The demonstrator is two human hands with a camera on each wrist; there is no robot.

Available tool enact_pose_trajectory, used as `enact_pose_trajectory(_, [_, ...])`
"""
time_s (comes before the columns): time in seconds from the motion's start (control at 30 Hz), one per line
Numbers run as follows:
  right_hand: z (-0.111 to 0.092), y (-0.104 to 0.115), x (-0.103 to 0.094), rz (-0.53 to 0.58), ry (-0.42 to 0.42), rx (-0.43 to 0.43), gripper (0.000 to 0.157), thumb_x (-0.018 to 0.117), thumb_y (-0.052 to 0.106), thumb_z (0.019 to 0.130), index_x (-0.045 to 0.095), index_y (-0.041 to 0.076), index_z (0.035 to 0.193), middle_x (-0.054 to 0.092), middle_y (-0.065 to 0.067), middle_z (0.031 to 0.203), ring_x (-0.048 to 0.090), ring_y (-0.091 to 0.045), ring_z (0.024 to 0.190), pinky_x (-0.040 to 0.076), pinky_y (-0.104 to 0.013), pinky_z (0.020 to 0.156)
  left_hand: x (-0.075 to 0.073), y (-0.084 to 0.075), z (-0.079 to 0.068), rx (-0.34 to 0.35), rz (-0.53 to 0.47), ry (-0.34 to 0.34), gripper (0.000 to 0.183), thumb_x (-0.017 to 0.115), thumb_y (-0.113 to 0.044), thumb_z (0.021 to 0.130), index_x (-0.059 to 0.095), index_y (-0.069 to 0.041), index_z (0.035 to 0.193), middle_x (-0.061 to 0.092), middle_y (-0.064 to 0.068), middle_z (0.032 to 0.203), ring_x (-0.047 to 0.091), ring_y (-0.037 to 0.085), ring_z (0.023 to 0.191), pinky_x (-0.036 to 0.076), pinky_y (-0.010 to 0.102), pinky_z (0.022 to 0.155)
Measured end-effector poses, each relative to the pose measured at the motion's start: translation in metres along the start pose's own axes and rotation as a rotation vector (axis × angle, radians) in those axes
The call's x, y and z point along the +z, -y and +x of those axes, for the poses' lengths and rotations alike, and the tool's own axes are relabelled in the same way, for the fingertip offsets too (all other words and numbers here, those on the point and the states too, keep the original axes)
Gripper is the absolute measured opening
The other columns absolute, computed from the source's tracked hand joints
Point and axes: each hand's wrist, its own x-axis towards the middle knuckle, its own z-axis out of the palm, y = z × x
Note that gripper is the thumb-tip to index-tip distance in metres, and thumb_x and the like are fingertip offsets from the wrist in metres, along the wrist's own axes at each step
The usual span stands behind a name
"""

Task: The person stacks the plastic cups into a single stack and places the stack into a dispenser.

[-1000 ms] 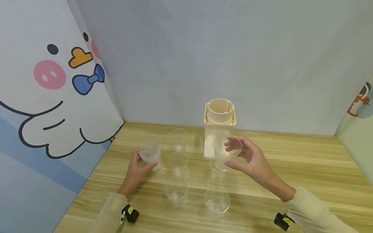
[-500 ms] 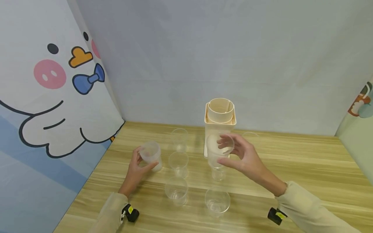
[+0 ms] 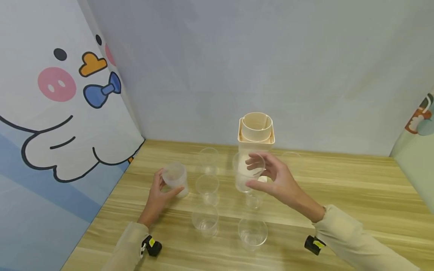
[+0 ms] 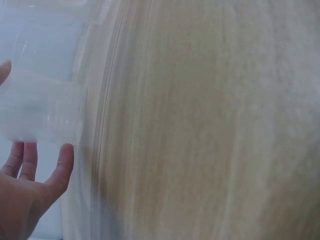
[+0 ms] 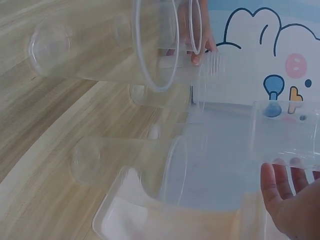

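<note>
On the left side of the table, my left hand grips a cloudy stack of plastic cups, thumb on the near side. The left wrist view shows several ridges at one end of this stack, with fingertips against it. My right hand holds a clear plastic cup by its side, raised off the table in front of the cream holder. In the right wrist view the raised cup sits above the curved fingers, apart from the other cups.
Several clear cups stand upright between my hands, including a front left cup, a front right cup and a middle cup. Another cup stands behind my right hand. A grey-white curtain hangs behind the table.
My right hand has moved left with its cup, from right of the cream holder's front to just before it. My left hand and the stack stay put.
</note>
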Motion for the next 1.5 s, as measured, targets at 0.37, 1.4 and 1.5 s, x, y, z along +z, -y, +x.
enact_pose_trajectory(0.37, [0.008, -0.002, 0.009, 0.005, -0.007, 0.052, 0.062, 0.077, -0.003, 0.073, 0.047, -0.002, 0.127, 0.058, -0.021, 0.116, 0.055, -0.040, 0.106, 0.049, -0.032, 0.084, -0.001, -0.001, -0.001, 0.013, 0.004, 0.000, 0.083, 0.079, -0.025, 0.079, 0.026, -0.019, 0.142, 0.044, 0.012, 0.136, 0.038, 0.028, 0.127, 0.026, 0.053, 0.105])
enact_pose_trajectory(1.4, [0.040, -0.007, 0.041, 0.006, 0.072, 0.063, 0.063, 0.078, 0.003, 0.075, 0.047, 0.003, 0.129, 0.058, -0.016, 0.121, 0.057, -0.027, 0.110, 0.048, -0.038, 0.086, -0.001, -0.001, 0.001, 0.003, 0.006, 0.009, 0.083, 0.079, -0.026, 0.078, 0.026, -0.020, 0.142, 0.044, 0.012, 0.136, 0.039, 0.028, 0.127, 0.027, 0.052, 0.105])
enact_pose_trajectory(1.5, [0.043, -0.007, 0.044, 0.011, 0.080, 0.063, 0.064, 0.078, 0.003, 0.075, 0.046, 0.002, 0.130, 0.058, -0.016, 0.121, 0.057, -0.028, 0.110, 0.048, -0.040, 0.087, -0.001, -0.001, 0.000, 0.008, 0.003, 0.010, 0.084, 0.079, -0.024, 0.079, 0.025, -0.019, 0.143, 0.043, 0.013, 0.136, 0.038, 0.029, 0.127, 0.026, 0.053, 0.106])
